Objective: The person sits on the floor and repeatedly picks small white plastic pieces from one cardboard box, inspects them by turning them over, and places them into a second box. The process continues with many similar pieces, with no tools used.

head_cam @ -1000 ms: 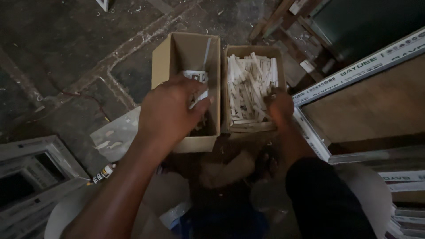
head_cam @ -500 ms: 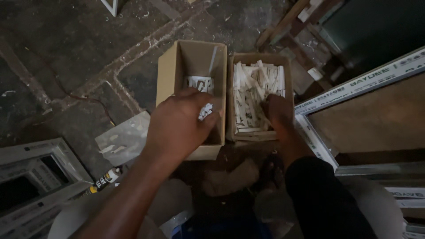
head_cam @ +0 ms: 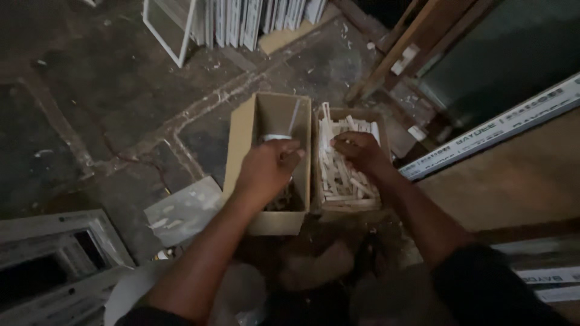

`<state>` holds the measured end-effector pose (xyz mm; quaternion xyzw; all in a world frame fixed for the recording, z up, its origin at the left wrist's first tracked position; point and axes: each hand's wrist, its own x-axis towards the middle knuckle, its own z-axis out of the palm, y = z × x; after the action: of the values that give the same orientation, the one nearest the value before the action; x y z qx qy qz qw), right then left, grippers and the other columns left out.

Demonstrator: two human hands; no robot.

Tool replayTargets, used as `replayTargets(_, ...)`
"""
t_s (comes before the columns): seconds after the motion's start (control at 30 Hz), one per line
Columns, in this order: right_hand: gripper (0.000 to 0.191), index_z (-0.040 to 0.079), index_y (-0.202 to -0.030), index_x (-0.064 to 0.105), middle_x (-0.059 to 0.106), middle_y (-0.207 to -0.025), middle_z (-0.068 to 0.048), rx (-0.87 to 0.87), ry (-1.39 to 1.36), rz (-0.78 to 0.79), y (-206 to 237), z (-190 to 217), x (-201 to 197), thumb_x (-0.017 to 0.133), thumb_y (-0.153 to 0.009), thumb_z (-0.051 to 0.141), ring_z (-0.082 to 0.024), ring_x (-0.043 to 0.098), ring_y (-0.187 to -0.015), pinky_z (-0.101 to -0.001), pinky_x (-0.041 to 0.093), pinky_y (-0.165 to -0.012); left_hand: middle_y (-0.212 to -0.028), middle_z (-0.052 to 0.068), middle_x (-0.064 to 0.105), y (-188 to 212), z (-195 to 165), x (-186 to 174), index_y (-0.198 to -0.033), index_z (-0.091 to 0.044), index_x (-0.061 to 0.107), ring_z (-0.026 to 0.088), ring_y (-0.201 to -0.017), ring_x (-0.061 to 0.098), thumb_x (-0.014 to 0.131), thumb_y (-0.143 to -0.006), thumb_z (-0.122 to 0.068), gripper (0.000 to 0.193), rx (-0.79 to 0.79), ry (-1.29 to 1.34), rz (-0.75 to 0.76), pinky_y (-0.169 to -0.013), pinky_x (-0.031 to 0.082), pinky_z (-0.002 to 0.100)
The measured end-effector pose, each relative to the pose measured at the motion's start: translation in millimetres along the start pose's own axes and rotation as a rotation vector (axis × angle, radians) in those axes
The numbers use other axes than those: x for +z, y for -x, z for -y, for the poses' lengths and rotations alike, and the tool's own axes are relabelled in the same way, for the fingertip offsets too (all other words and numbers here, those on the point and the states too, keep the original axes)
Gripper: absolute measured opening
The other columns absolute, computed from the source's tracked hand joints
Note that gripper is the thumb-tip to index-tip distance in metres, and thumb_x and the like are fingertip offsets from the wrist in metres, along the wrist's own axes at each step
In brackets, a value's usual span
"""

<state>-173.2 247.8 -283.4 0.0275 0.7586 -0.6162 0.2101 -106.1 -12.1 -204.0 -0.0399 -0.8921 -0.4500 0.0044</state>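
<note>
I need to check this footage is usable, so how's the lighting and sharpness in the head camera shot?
Head view: dim overall, the lower edge nearly black; the left hand and right hand look soft and slightly smeared; the white strips in the right box are the brightest patch; the left cardboard box stays readable; no glare.
</note>
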Motion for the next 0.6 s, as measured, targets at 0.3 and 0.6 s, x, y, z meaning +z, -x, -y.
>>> replayTargets(0.3,0.022,0.007,-0.106,0.079,0.053,-0.059,0.003,0.075,-0.12,0.011,112,61,48,0.074,-0.091,0.021,-0.007,0.04,-0.044,-0.0264,0.029,-0.041,-0.109,0.008,0.078,14,-8,10,-0.122,0.003,0.072,0.013,-0.099,0.071,0.078,-0.091,-0.019,0.039,-0.129,0.855,0.278,-0.088,0.056,0.029)
replayTargets(0.6,0.035,0.004,-0.124,0.062,0.063,-0.081,-0.007,-0.038,-0.549,0.114,101,39,38,0.062,-0.092,0.018,-0.017,0.061,-0.071,-0.0318,0.052,-0.061,-0.092,0.004,0.076,3,-14,15,-0.105,-0.001,0.073,0.01,-0.082,0.069,0.082,-0.085,-0.015,0.026,-0.272,0.756,0.11,-0.075,0.056,0.026)
